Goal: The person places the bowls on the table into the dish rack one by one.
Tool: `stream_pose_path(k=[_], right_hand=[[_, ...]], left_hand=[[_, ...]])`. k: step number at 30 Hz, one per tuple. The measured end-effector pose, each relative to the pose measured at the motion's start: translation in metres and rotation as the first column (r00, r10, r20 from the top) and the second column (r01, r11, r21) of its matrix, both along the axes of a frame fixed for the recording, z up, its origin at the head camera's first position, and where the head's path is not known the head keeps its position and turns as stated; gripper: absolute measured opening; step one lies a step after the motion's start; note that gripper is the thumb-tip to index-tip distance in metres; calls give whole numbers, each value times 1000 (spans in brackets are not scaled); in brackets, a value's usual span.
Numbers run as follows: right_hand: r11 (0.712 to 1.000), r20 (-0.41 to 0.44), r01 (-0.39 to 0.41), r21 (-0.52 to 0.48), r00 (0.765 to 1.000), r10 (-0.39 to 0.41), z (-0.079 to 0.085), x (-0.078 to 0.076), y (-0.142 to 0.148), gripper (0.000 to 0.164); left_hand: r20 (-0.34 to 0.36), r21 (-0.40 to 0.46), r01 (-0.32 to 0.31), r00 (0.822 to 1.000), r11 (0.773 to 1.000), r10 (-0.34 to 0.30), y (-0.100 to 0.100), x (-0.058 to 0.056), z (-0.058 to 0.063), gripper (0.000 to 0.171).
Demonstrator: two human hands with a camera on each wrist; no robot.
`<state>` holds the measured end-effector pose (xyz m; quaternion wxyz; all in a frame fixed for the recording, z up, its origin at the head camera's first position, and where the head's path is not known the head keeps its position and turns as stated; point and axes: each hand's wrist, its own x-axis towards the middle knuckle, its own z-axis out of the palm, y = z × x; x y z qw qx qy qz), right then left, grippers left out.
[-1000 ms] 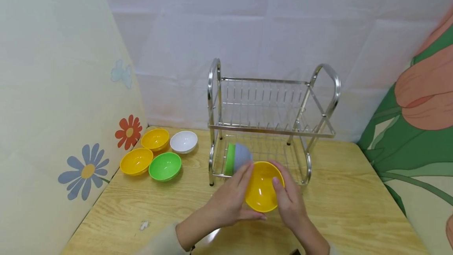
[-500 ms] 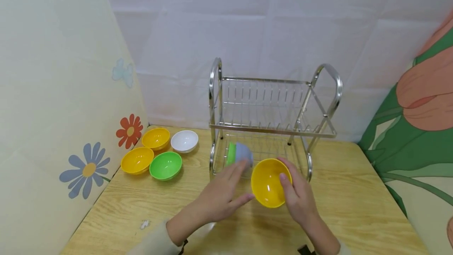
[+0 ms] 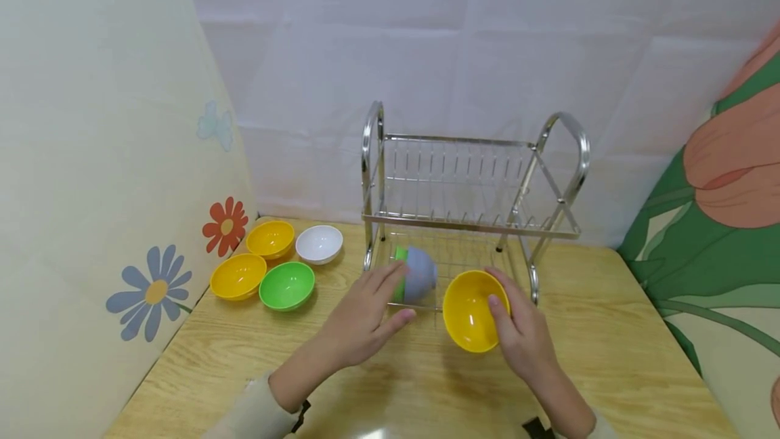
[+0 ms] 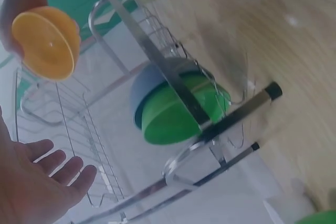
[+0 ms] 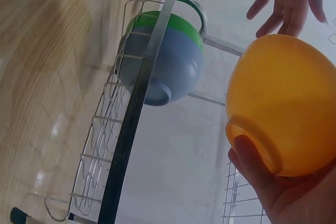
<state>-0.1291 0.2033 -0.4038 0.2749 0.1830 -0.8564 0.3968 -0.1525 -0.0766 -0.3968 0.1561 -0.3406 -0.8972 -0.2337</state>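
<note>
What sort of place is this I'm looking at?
Probably a staged setup rather than a working kitchen: a metal dish rack stands on a table, with a creased pale backdrop behind and flower-patterned panels either side.

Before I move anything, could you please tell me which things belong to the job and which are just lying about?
Seemingly the job: held yellow bowl, dish rack, racked bluish bowl, racked green bowl; likely also white bowl, loose green bowl, two loose yellow bowls.

Just around: printed red flower, printed blue flower.

Left grip [image 3: 359, 322] outstretched, right grip [image 3: 523, 330] curled
</note>
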Motion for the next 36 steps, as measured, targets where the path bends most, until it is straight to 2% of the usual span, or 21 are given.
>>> stream_pose_path(k=[4, 9, 15, 19, 26, 31, 36], right_hand=[[1000, -5, 21, 22, 1000, -21, -1, -2, 4, 40], [998, -1, 43, 40, 999, -43, -2, -6, 10, 39], [994, 13, 68, 84, 997, -70, -3, -11, 14, 40], [991, 15, 78, 105, 997, -80, -3, -15, 15, 39], [990, 18, 77, 117, 997, -80, -3, -20, 18, 40], [988, 33, 88, 130, 995, -93, -3, -24, 20, 40], [985, 67, 93, 143, 992, -103, -5, -29, 21, 40]], left_hand=[[-36, 26, -15, 999, 1000, 15, -10, -7, 6, 68], [-35, 97, -43, 998, 994, 46, -24, -15, 15, 64], [-82, 165, -26, 996, 986, 40, -37, -24, 27, 62], [-101, 188, -38, 993, 981, 58, -46, -30, 36, 64], [-137, 202, -100, 982, 974, 129, -60, -43, 57, 71], [-135, 197, -91, 984, 976, 119, -61, -56, 75, 72], [-169, 214, -77, 979, 974, 115, -58, -70, 92, 80]])
